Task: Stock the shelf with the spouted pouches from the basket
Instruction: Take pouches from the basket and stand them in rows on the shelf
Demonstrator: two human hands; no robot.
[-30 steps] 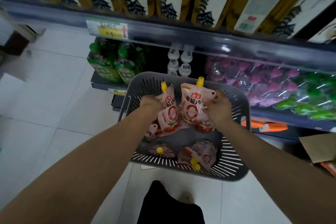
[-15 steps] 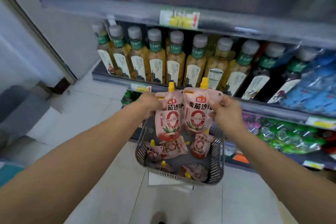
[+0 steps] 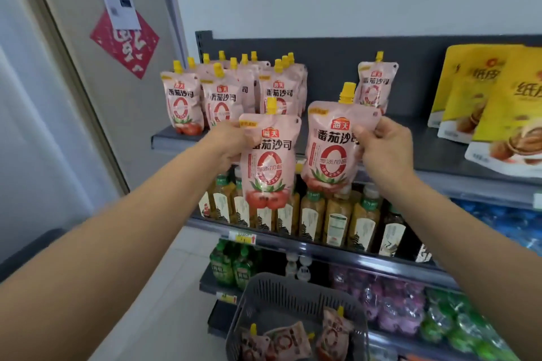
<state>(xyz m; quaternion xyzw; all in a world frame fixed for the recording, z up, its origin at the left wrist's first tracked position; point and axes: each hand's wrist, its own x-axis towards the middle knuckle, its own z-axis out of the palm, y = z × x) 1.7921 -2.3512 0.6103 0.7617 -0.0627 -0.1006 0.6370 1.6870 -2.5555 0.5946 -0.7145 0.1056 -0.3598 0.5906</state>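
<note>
While held upright, pink pouches [image 3: 269,160] show yellow spouts [image 3: 346,92].

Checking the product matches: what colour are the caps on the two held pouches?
Yellow, on both held pouches, clearest in the head view.

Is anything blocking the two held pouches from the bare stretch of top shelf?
Nothing visible. The left hand and right hand each hold a pouch before the top shelf, bare between the pouch cluster and the lone pouch.
</note>
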